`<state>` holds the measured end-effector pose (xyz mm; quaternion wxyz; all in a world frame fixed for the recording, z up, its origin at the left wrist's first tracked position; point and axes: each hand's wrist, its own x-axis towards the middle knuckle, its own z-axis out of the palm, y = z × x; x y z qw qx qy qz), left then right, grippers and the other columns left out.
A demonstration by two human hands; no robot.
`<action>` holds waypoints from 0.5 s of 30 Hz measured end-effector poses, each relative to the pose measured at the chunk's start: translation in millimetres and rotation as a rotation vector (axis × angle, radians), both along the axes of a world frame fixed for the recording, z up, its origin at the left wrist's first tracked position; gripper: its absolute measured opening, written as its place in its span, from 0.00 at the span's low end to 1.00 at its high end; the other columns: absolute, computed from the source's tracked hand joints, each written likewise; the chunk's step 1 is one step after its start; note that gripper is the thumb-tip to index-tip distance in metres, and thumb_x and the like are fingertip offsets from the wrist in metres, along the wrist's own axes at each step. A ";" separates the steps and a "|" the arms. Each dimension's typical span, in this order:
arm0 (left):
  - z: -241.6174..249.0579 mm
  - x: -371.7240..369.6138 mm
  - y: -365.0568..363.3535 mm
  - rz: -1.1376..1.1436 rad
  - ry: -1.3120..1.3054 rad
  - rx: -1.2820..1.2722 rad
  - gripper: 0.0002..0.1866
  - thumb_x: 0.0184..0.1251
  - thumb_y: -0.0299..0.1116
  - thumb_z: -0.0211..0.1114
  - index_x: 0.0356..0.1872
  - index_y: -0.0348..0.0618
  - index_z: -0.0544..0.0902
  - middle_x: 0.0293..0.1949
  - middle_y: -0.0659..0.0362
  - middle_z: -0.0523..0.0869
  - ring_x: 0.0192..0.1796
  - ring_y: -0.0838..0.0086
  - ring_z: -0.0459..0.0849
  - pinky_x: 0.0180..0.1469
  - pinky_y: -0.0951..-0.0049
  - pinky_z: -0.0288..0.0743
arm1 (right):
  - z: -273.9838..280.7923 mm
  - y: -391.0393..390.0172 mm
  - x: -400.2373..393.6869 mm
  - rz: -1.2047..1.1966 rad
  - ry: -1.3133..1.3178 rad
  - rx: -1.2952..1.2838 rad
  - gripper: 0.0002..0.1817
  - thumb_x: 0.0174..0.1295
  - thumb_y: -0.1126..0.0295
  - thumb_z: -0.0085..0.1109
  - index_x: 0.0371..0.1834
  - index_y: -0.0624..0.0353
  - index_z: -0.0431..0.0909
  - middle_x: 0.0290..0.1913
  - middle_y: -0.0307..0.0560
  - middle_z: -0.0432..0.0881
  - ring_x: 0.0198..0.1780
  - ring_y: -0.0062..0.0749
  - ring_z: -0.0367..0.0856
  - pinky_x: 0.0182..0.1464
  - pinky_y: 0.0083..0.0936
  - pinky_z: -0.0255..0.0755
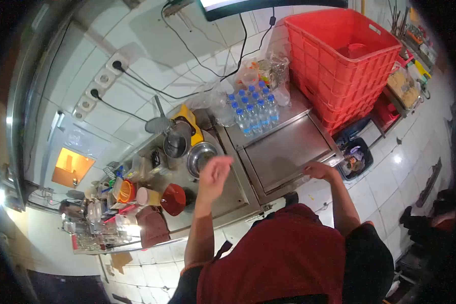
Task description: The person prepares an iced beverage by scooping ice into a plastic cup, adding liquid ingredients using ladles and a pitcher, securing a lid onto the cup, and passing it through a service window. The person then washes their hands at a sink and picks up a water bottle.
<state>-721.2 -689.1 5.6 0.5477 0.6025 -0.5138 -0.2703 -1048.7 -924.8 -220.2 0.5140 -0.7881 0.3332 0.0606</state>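
My left hand [216, 173] is raised over the metal counter, in front of a steel mixing bowl [201, 156]. Its fingers are loosely bent and apart, and I see nothing in them. On the right, my right hand [318, 171] hovers by the front edge of a flat steel panel [286, 148], fingers pointing left and slightly spread. Nothing clear shows in that hand either. Behind the bowl stand a deep metal pot [177, 142] and a flat strainer with a handle [158, 125]. A dark red bowl [173, 199] sits left of my left hand.
A pack of water bottles [256, 111] with blue caps stands at the back. Stacked red crates [342, 61] rise at the right, above a black bin [357, 157]. Glasses and containers crowd the counter's left end. Cables [187, 96] hang along the tiled wall.
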 end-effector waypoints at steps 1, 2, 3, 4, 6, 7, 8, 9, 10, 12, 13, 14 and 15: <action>9.0 7.3 -32.6 0.017 0.023 -0.041 0.08 0.73 0.28 0.61 0.49 0.36 0.80 0.45 0.60 0.85 0.50 0.77 0.82 0.55 0.76 0.74 | 19.6 -10.8 -8.7 -0.118 -0.063 0.017 0.17 0.64 0.59 0.57 0.50 0.56 0.83 0.42 0.53 0.86 0.44 0.44 0.84 0.49 0.35 0.77; 18.6 14.1 -68.0 0.026 0.039 -0.083 0.08 0.73 0.27 0.61 0.48 0.36 0.80 0.44 0.59 0.85 0.49 0.76 0.82 0.55 0.76 0.74 | 24.1 -27.1 -14.5 -0.249 -0.064 -0.033 0.15 0.64 0.61 0.58 0.49 0.57 0.82 0.42 0.52 0.86 0.44 0.42 0.84 0.49 0.34 0.76; 26.5 18.1 -103.4 -0.030 -0.031 -0.084 0.08 0.73 0.27 0.61 0.47 0.35 0.80 0.43 0.60 0.85 0.48 0.78 0.82 0.54 0.77 0.74 | 11.3 -40.4 -27.3 -0.387 -0.060 -0.067 0.14 0.64 0.62 0.59 0.48 0.59 0.82 0.41 0.52 0.86 0.43 0.40 0.84 0.49 0.32 0.76; 30.6 18.2 -137.4 -0.091 -0.095 -0.077 0.08 0.72 0.28 0.61 0.47 0.35 0.80 0.42 0.60 0.85 0.48 0.79 0.82 0.53 0.77 0.75 | -32.0 -58.7 -42.7 -0.522 -0.195 -0.148 0.13 0.66 0.63 0.58 0.47 0.58 0.82 0.39 0.50 0.86 0.41 0.35 0.84 0.44 0.30 0.76; 15.8 21.5 -211.4 -0.171 -0.166 -0.005 0.07 0.70 0.27 0.62 0.45 0.36 0.81 0.42 0.59 0.86 0.47 0.77 0.83 0.52 0.76 0.75 | -44.2 -73.6 -54.9 -0.668 -0.348 0.067 0.13 0.66 0.62 0.59 0.46 0.58 0.81 0.37 0.48 0.85 0.39 0.32 0.83 0.41 0.29 0.76; 9.5 24.8 -248.6 -0.227 -0.214 0.040 0.07 0.68 0.26 0.63 0.44 0.38 0.81 0.42 0.58 0.86 0.46 0.74 0.84 0.52 0.74 0.76 | -42.1 -81.3 -63.8 -0.783 -0.487 0.254 0.14 0.66 0.61 0.59 0.46 0.59 0.81 0.35 0.46 0.85 0.37 0.29 0.82 0.38 0.28 0.75; 8.7 26.9 -283.8 -0.252 -0.229 0.048 0.07 0.68 0.26 0.63 0.44 0.38 0.81 0.42 0.58 0.86 0.46 0.74 0.84 0.52 0.74 0.76 | -30.5 -85.5 -73.3 -0.808 -0.502 0.262 0.14 0.66 0.61 0.59 0.46 0.59 0.81 0.35 0.46 0.85 0.37 0.29 0.82 0.38 0.28 0.75; 7.5 27.4 -316.1 -0.201 -0.535 -0.099 0.06 0.66 0.26 0.63 0.42 0.39 0.82 0.42 0.55 0.86 0.46 0.69 0.85 0.51 0.71 0.76 | -13.4 -86.7 -82.4 -0.824 -0.442 0.312 0.14 0.68 0.60 0.58 0.47 0.59 0.80 0.34 0.42 0.83 0.35 0.26 0.80 0.37 0.25 0.74; 4.7 28.2 -346.5 -0.144 -0.834 -0.254 0.06 0.64 0.26 0.63 0.41 0.40 0.82 0.43 0.53 0.86 0.45 0.63 0.86 0.51 0.68 0.77 | -7.4 -89.6 -87.3 -0.834 -0.378 0.363 0.15 0.69 0.59 0.57 0.48 0.59 0.80 0.32 0.38 0.82 0.33 0.23 0.79 0.35 0.22 0.73; 1.9 44.6 -402.5 -0.150 -0.955 -0.212 0.07 0.62 0.27 0.63 0.40 0.40 0.82 0.42 0.50 0.87 0.44 0.57 0.85 0.49 0.64 0.77 | -38.4 -104.3 -106.4 -0.921 -0.351 0.297 0.14 0.70 0.60 0.57 0.47 0.59 0.80 0.33 0.38 0.82 0.33 0.22 0.78 0.35 0.22 0.73; 0.0 53.8 -420.8 -0.142 -1.074 -0.184 0.07 0.61 0.29 0.62 0.39 0.40 0.82 0.42 0.48 0.87 0.43 0.51 0.85 0.47 0.60 0.78 | -52.1 -108.6 -117.6 -0.996 -0.323 0.214 0.13 0.70 0.60 0.57 0.47 0.58 0.79 0.33 0.37 0.81 0.34 0.21 0.78 0.36 0.21 0.73; -2.2 59.4 -435.3 -0.161 -1.074 -0.179 0.07 0.61 0.29 0.62 0.39 0.40 0.82 0.42 0.48 0.87 0.43 0.51 0.85 0.47 0.60 0.78 | -56.3 -110.5 -127.2 -1.003 -0.363 0.166 0.12 0.70 0.61 0.57 0.46 0.58 0.79 0.35 0.36 0.81 0.34 0.20 0.77 0.35 0.21 0.72; -3.2 64.5 -451.5 -0.123 -1.079 0.125 0.08 0.61 0.30 0.63 0.39 0.40 0.83 0.40 0.47 0.87 0.43 0.53 0.86 0.48 0.60 0.78 | -60.3 -110.0 -135.5 -1.024 -0.364 0.175 0.12 0.70 0.61 0.57 0.46 0.58 0.79 0.35 0.36 0.81 0.34 0.20 0.77 0.35 0.21 0.72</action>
